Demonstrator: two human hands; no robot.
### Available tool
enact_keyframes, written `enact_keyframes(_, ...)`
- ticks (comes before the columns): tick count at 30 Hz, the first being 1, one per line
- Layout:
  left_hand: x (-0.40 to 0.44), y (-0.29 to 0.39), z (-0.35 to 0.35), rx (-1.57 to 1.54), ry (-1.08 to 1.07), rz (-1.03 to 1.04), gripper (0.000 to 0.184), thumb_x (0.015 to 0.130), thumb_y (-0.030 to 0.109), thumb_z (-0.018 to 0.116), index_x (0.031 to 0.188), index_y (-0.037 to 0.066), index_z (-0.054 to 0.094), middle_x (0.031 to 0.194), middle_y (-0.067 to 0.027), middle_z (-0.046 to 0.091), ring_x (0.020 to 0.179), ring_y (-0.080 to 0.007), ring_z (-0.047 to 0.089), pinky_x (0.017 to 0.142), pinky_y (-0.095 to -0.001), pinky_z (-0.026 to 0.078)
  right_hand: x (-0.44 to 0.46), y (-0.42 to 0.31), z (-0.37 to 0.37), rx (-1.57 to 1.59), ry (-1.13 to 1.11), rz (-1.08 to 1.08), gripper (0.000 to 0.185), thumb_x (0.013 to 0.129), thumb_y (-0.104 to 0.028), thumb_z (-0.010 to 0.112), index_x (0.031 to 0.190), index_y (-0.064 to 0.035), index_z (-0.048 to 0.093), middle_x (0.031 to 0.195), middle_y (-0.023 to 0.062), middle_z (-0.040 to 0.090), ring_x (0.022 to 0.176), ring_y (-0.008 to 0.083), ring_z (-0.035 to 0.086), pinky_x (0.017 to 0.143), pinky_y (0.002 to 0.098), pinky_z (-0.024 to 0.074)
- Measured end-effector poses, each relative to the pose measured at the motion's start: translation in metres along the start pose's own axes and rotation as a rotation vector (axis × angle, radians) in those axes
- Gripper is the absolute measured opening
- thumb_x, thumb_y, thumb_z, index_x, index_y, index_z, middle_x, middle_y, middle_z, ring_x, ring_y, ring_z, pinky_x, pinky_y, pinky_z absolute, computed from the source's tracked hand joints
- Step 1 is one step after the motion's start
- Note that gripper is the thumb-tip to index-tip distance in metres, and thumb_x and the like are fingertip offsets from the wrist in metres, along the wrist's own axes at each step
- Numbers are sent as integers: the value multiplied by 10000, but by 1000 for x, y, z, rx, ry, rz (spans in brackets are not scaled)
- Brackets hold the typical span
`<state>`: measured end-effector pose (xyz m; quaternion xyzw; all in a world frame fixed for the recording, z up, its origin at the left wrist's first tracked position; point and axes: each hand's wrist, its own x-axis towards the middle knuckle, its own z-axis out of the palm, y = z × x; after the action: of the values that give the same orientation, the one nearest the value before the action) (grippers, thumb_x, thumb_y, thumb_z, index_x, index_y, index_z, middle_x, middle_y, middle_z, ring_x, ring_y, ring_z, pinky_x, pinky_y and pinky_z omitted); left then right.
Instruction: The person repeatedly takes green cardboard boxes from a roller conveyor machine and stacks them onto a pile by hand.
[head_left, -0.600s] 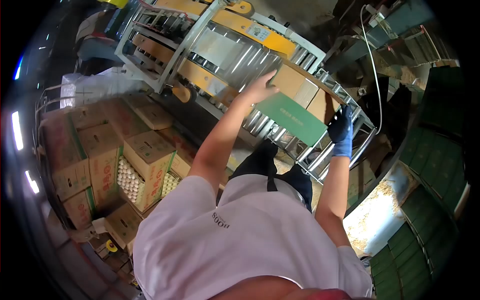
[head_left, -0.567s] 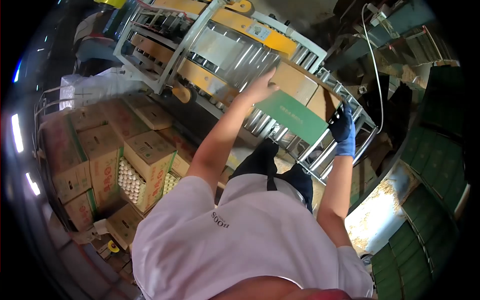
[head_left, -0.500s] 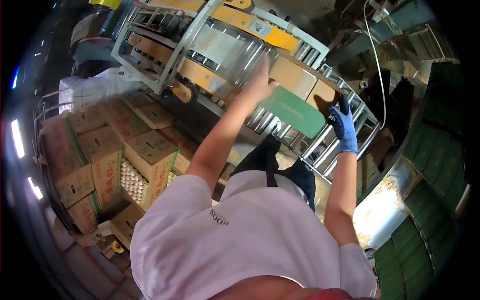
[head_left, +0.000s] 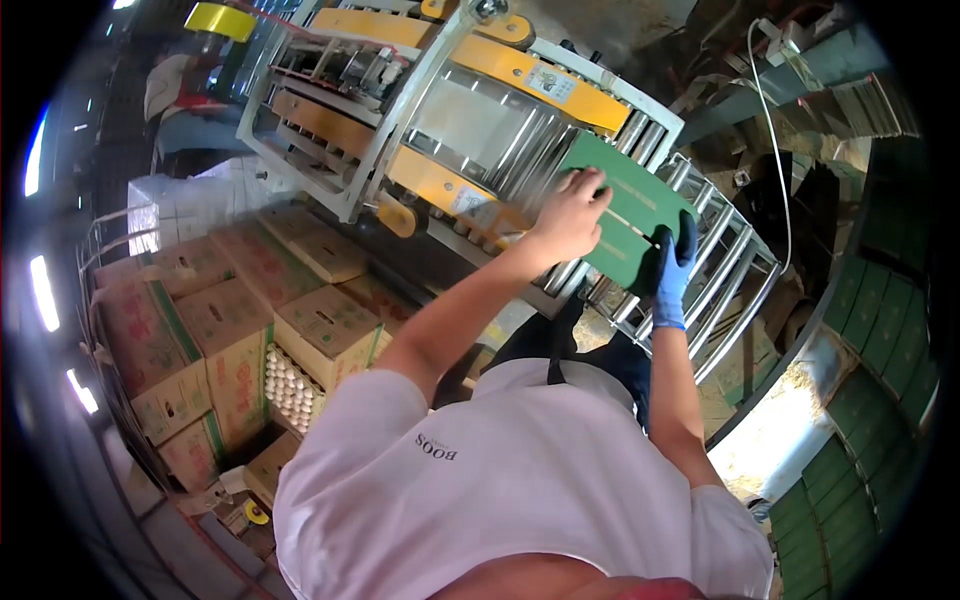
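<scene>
White cotton filled the bottom of my feed: the wearer's shirt [head_left: 530, 480], with both arms reaching up the frame. Beyond it, across the upper middle, I had a conveyor machine [head_left: 470, 125] with orange sides and metal rollers. Brown cartons [head_left: 205, 320] were piled through the left of the frame, and stacked green packs [head_left: 880, 440] ran down the right edge. At upper left I made out a second person [head_left: 185, 105], dim and partly hidden by the machine, with a plastic-wrapped bundle [head_left: 200, 205] just below.

Right of upper centre, the green box [head_left: 625, 180] lay on the rollers, a narrow pale gap running between its two top flaps. The bare left hand [head_left: 572, 218] rested on its near left part, fingers bent over the flaps; I could not tell whether they pinched anything. The gloved right hand [head_left: 675, 265], blue with dark fingers, touched the box's right end, two digits standing apart there; whether they gripped the edge I could not tell either.

A yellow roll [head_left: 220, 22] sat near the top left corner. Smallest of all, pale eggs [head_left: 290, 385] showed in rows at one carton's side.
</scene>
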<state>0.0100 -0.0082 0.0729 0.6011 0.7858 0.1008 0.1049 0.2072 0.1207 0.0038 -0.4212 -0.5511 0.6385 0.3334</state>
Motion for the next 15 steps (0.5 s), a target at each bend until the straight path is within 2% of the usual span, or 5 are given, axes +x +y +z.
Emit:
enact_keyframes(8,6,3,-4,-128,93,-78,579,851,99,658,1393,-50,520,1490,-219,493,1436,-377,405,1219,-468,284,10,58,99,-1137,-245,-654,551,983,-208,563,1484,-12,441,1497,240,470,1392,344,446,1150,390,359)
enact_keyframes(10,17,17,1,-101,165,-39,498,826,102,641,1303,-33,591,1413,-218,563,1375,-377,476,1191,-471,327,18,-11,88,-21,-456,208,507,1018,-312,536,1441,-34,498,1493,246,474,1348,353,487,1135,383,386)
enact_keyframes(13,38,19,31,-93,307,-110,440,895,172,598,1267,-63,611,1418,-270,540,1385,-430,444,1194,-511,303,57,-68,20,-605,-930,81,344,1060,-272,445,1322,-92,576,1253,197,626,1006,351,659,903,377,546)
enact_keyframes(14,52,32,43,-51,351,-145,450,915,190,580,1288,-62,604,1424,-274,533,1379,-448,442,1181,-521,319,47,-78,-24,-780,-678,-864,404,1041,-358,521,1358,-114,580,1278,197,634,1017,348,662,896,413,544)
enact_keyframes(15,68,54,47,-144,329,-181,440,952,190,557,1320,-48,591,1408,-266,550,1335,-444,489,1149,-506,372,23,-152,-56,-536,-530,-149,472,1009,-388,597,1413,-146,564,1355,183,604,1122,334,646,966,403,519)
